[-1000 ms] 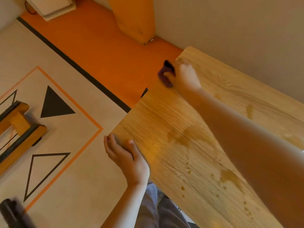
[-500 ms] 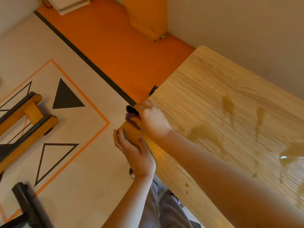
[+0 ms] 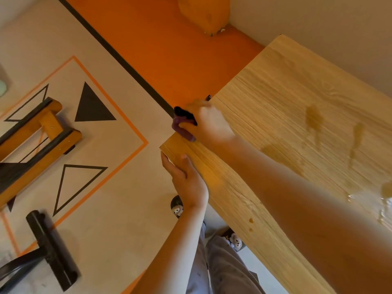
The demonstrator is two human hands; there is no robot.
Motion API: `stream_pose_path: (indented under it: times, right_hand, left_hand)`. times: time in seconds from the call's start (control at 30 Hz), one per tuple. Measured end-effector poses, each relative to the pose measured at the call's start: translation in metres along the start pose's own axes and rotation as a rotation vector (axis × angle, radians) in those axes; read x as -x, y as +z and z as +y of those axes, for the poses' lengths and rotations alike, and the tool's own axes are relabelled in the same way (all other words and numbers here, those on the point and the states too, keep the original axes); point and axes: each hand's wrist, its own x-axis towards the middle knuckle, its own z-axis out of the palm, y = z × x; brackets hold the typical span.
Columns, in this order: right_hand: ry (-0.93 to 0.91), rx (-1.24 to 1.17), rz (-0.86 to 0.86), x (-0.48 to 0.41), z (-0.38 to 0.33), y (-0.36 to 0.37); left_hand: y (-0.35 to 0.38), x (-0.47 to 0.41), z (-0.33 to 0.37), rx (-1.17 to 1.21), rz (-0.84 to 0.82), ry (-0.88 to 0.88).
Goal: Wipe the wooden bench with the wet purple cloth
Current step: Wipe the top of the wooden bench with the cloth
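The wooden bench (image 3: 275, 107) runs from the near left corner toward the right, its light top streaked with damp patches. My right hand (image 3: 209, 124) grips the purple cloth (image 3: 180, 126) at the bench's left end edge, close to the near corner; most of the cloth is hidden under the fingers. My left hand (image 3: 186, 181) holds the bench's near corner, thumb on top and fingers wrapped over the side edge. A shiny wet puddle (image 3: 379, 204) lies at the far right of the top.
An orange floor strip (image 3: 169, 39) and a beige patterned floor (image 3: 95, 134) lie left of the bench. A second wooden bench frame (image 3: 38, 132) stands at the left, a dark metal base (image 3: 51, 247) lower left. A wall (image 3: 318, 28) borders the bench's far side. My slippered feet (image 3: 233, 240) stand below.
My right hand swept the cloth from the bench's far left corner along the end edge toward the near corner, then shifted slightly back. The left hand kept its hold on the corner.
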Motion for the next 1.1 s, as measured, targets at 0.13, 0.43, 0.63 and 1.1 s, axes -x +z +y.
stream_pose_path:
  times: [0.13, 0.43, 0.63, 1.1]
  right_hand:
    - [-0.112, 0.016, -0.072, 0.016, -0.021, 0.023]
    - [-0.152, 0.036, -0.194, 0.003, -0.022, 0.016]
    - [-0.270, 0.084, -0.340, 0.012, -0.021, 0.012]
    - [-0.351, 0.032, -0.371, 0.049, -0.023, 0.025]
  left_hand:
    - [0.000, 0.001, 0.001, -0.065, 0.003, -0.005]
    - [0.003, 0.041, 0.000, -0.022, -0.010, -0.168]
    - [0.009, 0.058, 0.009, 0.109, 0.032, -0.413]
    - [0.006, 0.054, -0.005, 0.243, 0.097, -0.464]
